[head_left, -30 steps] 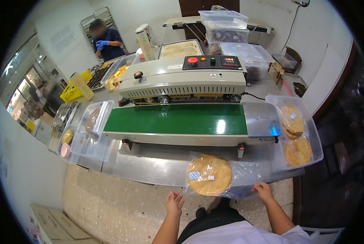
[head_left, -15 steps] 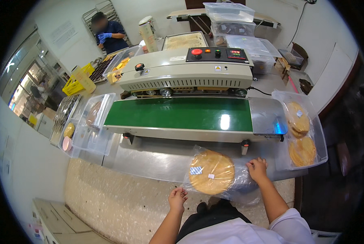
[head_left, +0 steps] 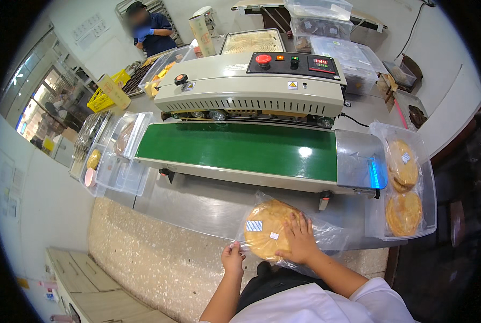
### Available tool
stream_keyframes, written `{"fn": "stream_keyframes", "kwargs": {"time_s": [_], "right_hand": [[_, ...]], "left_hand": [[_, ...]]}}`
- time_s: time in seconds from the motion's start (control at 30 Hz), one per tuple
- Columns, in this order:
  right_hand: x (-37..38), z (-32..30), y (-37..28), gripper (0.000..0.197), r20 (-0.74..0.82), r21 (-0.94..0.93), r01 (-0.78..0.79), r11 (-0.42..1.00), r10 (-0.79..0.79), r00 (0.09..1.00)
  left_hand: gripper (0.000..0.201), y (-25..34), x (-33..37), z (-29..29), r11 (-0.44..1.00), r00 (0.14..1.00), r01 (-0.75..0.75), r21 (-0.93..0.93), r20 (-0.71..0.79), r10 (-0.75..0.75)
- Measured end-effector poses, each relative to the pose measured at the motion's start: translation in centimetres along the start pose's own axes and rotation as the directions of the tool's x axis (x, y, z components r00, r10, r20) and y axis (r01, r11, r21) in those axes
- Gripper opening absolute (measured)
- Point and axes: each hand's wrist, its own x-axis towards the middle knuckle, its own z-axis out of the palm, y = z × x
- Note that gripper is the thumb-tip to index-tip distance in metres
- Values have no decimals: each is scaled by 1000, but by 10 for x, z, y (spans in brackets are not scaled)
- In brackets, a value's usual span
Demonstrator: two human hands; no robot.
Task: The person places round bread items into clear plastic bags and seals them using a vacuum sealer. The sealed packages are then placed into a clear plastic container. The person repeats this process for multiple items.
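A clear plastic bag [head_left: 326, 233] lies at the front edge of the metal table. Inside is a stack of round, golden flat pastries [head_left: 264, 218], with a blue-and-white packet and a small white label on top. My left hand [head_left: 233, 259] pinches the bag's left edge between thumb and fingers. Spread flat, my right hand [head_left: 299, 241] rests on the right part of the pastries through the plastic. Just beyond the bag stands a band sealing machine [head_left: 251, 97] with a green conveyor belt [head_left: 235, 151] and a lit control panel.
A clear bin [head_left: 433, 210] with bagged pastries stands at the right end of the table [head_left: 197, 207]. On the left are clear tubs [head_left: 127, 180] and a yellow basket [head_left: 98, 100]. Stacked boxes [head_left: 318, 27] rise at the back right. A gloved co-worker [head_left: 157, 35] stands at the far left.
My right hand has moved left from the bag's right end onto the pastries, its fingers now spread. My left hand stays at the left edge. The view has shifted slightly.
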Motion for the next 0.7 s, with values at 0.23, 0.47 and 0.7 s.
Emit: {"fn": "stream_keyframes", "kwargs": {"time_s": [0.23, 0.47, 0.7], "right_hand": [[-13, 4, 17, 104, 120, -89, -27, 996, 37, 992], [-8, 12, 12, 112, 99, -45, -8, 999, 12, 995], [-17, -8, 24, 104, 94, -22, -4, 1000, 6, 996]], "left_hand": [[22, 14, -13, 6, 680, 760, -464, 568, -140, 635], [109, 57, -23, 46, -354, 606, -684, 638, 767, 211], [130, 64, -21, 45, -251, 754, -596, 762, 639, 150]]}}
